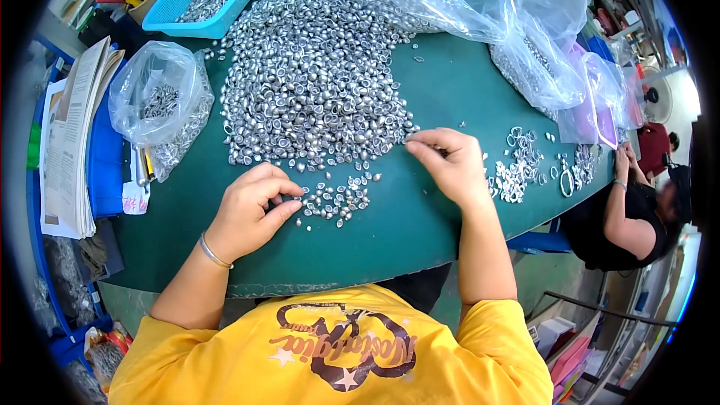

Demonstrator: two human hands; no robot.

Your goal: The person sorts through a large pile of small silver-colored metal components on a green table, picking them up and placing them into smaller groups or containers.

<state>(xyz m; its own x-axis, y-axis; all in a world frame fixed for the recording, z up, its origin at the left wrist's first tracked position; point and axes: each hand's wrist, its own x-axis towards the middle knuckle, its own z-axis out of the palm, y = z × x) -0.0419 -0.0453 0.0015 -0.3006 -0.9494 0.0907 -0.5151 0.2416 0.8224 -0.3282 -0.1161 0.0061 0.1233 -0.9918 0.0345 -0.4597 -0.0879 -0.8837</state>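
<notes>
I see a big heap [315, 82] of small silver metal caps spread loose across the green mat, its near edge thinning out into single pieces. Just below it lies a small cluster [335, 199] of the same caps, set apart from the heap, some lying hollow side up and others dome up.

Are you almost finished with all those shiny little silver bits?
Not nearly. Done: only a small cluster of silver metal pieces sits apart on the green table. In hand: the left hand pinches at that cluster; the right hand picks at the big silver heap. Left: most of the heap.
</notes>
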